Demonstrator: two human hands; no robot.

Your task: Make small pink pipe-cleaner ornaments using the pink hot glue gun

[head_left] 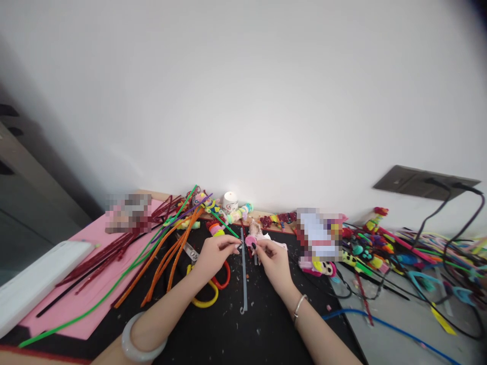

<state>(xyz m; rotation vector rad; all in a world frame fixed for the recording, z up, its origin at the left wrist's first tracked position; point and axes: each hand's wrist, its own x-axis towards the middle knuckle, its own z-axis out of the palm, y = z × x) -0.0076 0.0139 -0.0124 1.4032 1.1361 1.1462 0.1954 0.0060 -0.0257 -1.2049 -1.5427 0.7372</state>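
My left hand point(217, 256) has its thumb and fingertips pinched together over the black mat point(228, 334). Something small and dark shows at those fingertips, too small to name. Facing it, my right hand point(273, 257) pinches a small pink round piece point(251, 241) with a dark spot on it. The two hands are a short gap apart. A long thin greyish stick point(244, 276) lies between them on the mat. Scissors with yellow and red handles point(206, 299) lie partly under my left wrist.
Orange pipe cleaners point(163, 261) and dark red ones point(125, 243) spread across pink sheets point(87, 299) at left. A white roll point(230, 202) stands by the wall. Colourful pipe-cleaner figures point(375, 218), black cables point(445, 223) and a blue pipe cleaner point(384, 322) lie at right.
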